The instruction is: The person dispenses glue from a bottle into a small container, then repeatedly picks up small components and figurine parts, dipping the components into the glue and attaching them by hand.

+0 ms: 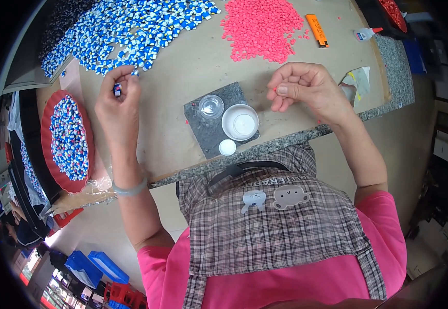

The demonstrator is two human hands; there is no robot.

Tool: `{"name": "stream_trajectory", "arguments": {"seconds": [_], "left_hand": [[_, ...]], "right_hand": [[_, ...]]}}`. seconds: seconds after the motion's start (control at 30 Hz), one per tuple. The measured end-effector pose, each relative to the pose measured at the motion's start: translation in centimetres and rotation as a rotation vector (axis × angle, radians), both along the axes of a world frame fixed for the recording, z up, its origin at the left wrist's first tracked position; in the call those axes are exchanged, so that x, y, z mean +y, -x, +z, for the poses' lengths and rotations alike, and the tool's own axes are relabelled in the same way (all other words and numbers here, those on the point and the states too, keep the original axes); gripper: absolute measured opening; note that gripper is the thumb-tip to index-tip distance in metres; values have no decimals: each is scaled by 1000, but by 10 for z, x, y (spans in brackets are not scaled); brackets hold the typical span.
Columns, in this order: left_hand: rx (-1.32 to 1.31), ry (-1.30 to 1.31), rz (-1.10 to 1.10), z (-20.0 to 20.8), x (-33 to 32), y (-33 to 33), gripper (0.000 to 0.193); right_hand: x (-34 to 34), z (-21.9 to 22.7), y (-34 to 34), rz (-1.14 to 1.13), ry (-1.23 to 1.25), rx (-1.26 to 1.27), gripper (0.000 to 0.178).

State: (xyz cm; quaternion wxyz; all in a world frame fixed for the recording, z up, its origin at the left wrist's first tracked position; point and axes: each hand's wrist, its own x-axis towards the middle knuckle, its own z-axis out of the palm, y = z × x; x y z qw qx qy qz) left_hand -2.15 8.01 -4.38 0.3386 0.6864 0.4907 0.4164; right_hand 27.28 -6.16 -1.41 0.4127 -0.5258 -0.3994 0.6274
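Observation:
My left hand (118, 105) is closed at the near edge of a heap of small blue-and-white pieces (126, 33). Thumb and forefinger pinch one such piece (135, 73), and another (117, 89) shows among the curled fingers. Over the table to the right, my right hand (309, 91) pinches a tiny red piece (275, 89) between thumb and finger. Between the hands lies a dark stone tile (202, 135). On it stand a small clear round dish (211, 106), a white cup (226, 123) and a flat white disc (227, 148) at the near edge.
A scalloped red bowl (45, 135) full of blue, white and red pieces sits at the left. A heap of pink-red bits (260, 31) lies at the back, beside an orange box (317, 31) and a red-tipped glue bottle (364, 34). The table's granite edge (291, 139) runs along the front.

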Motion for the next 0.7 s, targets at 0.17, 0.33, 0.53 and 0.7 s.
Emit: {"name": "stream_trajectory", "arguments": {"seconds": [0.17, 0.33, 0.53, 0.7], "left_hand": [[-375, 334, -31, 21, -32, -5, 23], [-744, 619, -159, 36, -61, -13, 28], [-755, 678, -171, 40, -74, -20, 28], [-784, 687, -269, 32, -74, -16, 27]], "right_hand": [[0, -5, 2, -49, -4, 70, 9], [-2, -13, 2, -80, -83, 49, 8], [-3, -14, -1, -69, -65, 67, 11], [-2, -10, 2, -82, -28, 33, 7]]}}
